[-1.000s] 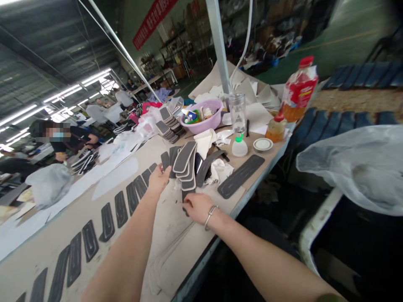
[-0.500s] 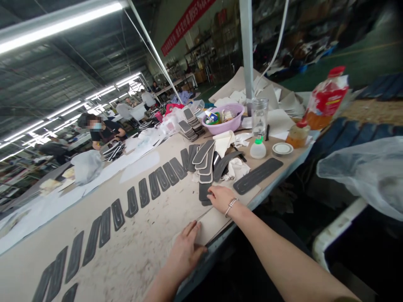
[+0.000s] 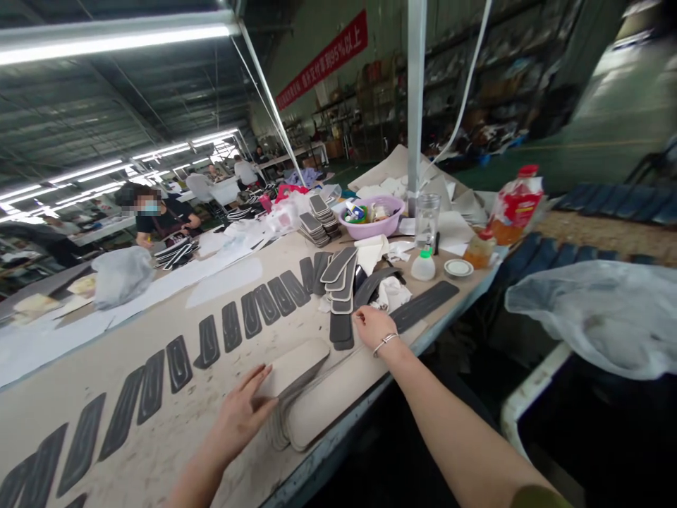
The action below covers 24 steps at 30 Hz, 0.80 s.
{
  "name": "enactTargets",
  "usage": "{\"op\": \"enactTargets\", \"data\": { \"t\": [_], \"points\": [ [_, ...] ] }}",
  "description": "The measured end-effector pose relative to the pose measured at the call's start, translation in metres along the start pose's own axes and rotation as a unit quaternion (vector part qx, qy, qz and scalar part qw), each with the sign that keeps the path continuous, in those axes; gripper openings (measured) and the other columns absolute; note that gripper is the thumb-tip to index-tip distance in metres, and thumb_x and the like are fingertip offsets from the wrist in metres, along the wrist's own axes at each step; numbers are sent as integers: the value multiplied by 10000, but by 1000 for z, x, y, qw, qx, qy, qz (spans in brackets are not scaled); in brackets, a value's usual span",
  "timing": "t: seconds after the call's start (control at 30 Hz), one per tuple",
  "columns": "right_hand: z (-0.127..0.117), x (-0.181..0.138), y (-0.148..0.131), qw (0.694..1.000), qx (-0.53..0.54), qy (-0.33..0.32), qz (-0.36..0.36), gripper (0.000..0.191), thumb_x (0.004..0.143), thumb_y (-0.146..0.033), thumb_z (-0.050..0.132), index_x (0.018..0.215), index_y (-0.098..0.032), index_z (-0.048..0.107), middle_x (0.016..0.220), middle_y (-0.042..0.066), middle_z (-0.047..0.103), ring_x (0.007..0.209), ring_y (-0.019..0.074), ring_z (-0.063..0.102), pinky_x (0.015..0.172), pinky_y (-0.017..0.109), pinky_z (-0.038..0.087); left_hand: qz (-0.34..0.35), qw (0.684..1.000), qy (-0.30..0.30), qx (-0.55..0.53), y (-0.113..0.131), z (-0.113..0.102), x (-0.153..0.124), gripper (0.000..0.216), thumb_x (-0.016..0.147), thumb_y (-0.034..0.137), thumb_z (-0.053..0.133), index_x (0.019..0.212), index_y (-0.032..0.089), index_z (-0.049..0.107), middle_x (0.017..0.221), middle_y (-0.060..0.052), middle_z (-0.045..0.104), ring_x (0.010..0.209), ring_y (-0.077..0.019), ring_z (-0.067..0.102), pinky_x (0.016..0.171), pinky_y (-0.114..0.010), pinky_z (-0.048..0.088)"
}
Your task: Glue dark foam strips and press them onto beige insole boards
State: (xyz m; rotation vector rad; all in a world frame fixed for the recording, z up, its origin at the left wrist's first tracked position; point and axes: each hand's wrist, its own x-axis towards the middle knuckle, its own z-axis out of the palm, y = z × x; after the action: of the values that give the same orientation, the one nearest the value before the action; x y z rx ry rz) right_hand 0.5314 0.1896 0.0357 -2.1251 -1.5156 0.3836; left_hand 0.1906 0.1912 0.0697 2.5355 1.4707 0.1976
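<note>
My left hand (image 3: 239,409) grips the end of a beige rounded panel (image 3: 293,363), thumb below and fingers on top. The panel is tilted above a stack of similar beige panels (image 3: 338,402) along the near table edge. My right hand (image 3: 375,330) has its fingers curled together beside two dark rounded pads (image 3: 341,330); whether anything is between the fingertips is hidden. Just beyond lie grey pads with pale edges (image 3: 341,279), fanned in a pile. A row of dark strips with shiny smears (image 3: 180,363) runs across the table to the left.
A long dark strip (image 3: 428,305) lies right of my right hand. Behind it stand a white bottle with a green top (image 3: 423,264), a glass jar (image 3: 427,219), a small lid (image 3: 458,268) and a purple basin (image 3: 373,226). A metal post (image 3: 415,92) rises at the back.
My left hand, earlier flat at the table edge, has moved left and raised a beige panel from the stack. My right hand has come off the dark pad, fingers now curled. The view has shifted.
</note>
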Motion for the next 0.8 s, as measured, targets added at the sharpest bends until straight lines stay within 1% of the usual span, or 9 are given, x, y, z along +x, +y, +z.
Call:
{"op": "enactTargets", "data": {
  "t": [0.07, 0.13, 0.2, 0.27, 0.33, 0.43, 0.6, 0.67, 0.8],
  "points": [
    [-1, 6, 6, 999, -6, 17, 35, 171, 855, -296, 489, 927, -187, 599, 911, 67, 658, 850, 193, 606, 707, 279, 398, 2, 1000, -13, 11, -26, 9, 1, 508, 776, 401, 529, 1226, 166, 537, 1336, -108, 491, 1170, -239, 517, 1009, -385, 400],
    [0, 12, 11, 998, -7, 26, 62, 179, 855, -308, 495, 911, -169, 593, 895, 83, 655, 842, 198, 609, 702, 283, 400, 14, 1000, -19, 19, -43, 20, 2, 484, 749, 395, 564, 1185, 185, 578, 1318, -110, 510, 1201, -262, 486, 1010, -407, 395],
    [3, 16, 13, 997, -4, 29, 78, 168, 847, -304, 511, 891, -163, 591, 866, 84, 656, 827, 199, 614, 696, 282, 403, 28, 999, -8, 22, -49, 31, 3, 480, 731, 409, 589, 1160, 195, 600, 1319, -117, 506, 1233, -287, 445, 1003, -432, 397],
    [7, 20, 13, 996, 2, 30, 86, 146, 831, -289, 534, 885, -164, 588, 844, 75, 657, 819, 196, 618, 694, 277, 407, 35, 999, 26, 14, -45, 37, 5, 459, 747, 419, 576, 1151, 203, 605, 1330, -113, 495, 1235, -286, 444, 993, -433, 410],
    [11, 24, 13, 995, 8, 31, 92, 126, 821, -266, 543, 888, -168, 585, 830, 67, 658, 813, 192, 621, 695, 272, 409, 35, 997, 65, -4, -33, 40, 8, 400, 782, 410, 543, 1127, 220, 612, 1304, -87, 529, 1184, -254, 504, 977, -404, 436],
    [12, 27, 12, 994, 18, 36, 99, 103, 818, -224, 517, 884, -179, 581, 810, 58, 658, 797, 186, 623, 691, 269, 410, 31, 992, 115, -39, -4, 39, 16, 306, 812, 393, 526, 1044, 231, 640, 1162, -53, 625, 1046, -205, 602, 929, -355, 483],
    [6, 27, 15, 992, 32, 48, 111, 140, 815, -217, 478, 917, -197, 572, 805, 42, 658, 774, 183, 622, 678, 271, 412, 61, 969, 221, -88, 52, 37, 36, 220, 814, 362, 552, 934, 218, 667, 955, -52, 665, 903, -186, 632, 849, -330, 511],
    [5, 26, 17, 991, 34, 51, 120, 148, 816, -235, 484, 923, -186, 573, 808, 55, 657, 772, 189, 623, 678, 278, 415, 85, 963, 235, -106, 70, 38, 44, 194, 824, 332, 547, 921, 212, 665, 927, -51, 661, 889, -178, 628, 833, -321, 510],
    [8, 26, 18, 990, 47, 49, 126, 117, 789, -251, 533, 856, -173, 590, 765, 63, 654, 746, 192, 620, 668, 277, 418, 118, 956, 229, -137, 96, 45, 52, 168, 837, 283, 533, 905, 197, 660, 899, -54, 660, 863, -167, 627, 806, -305, 516]
  ]
}}
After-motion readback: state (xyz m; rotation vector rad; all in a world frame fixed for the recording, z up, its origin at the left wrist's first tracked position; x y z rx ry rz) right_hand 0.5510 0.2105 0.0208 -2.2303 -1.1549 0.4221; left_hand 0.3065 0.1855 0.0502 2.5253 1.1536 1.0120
